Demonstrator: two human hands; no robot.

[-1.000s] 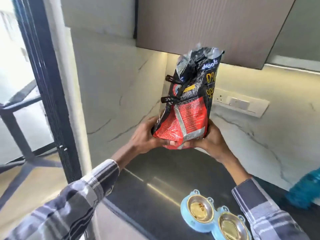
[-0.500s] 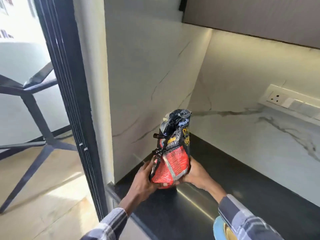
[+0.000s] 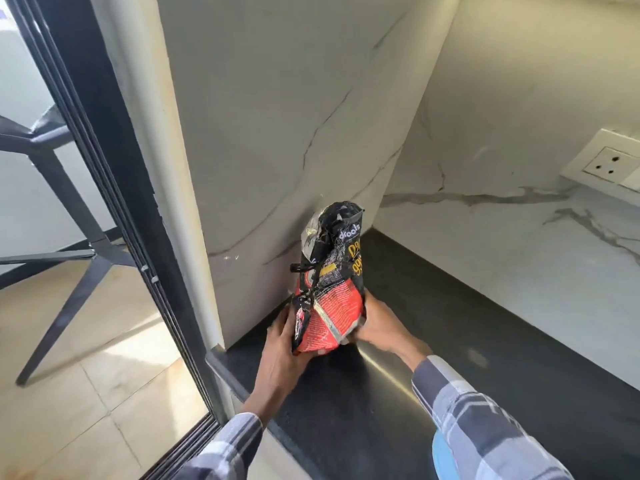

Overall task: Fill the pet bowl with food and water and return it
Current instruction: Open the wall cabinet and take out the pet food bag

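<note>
head | bag upright, lower centre, on counter by wall corner | our left hand and right hand cup its base, fingers curled, likely steadying it | bowl edge at bottom right

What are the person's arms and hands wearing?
Both arms wear long plaid shirt sleeves in grey-blue, dark and white checks, the left sleeve and right sleeve ending near the wrist. The left hand and right hand are bare; no gloves, rings or watch show.
</note>
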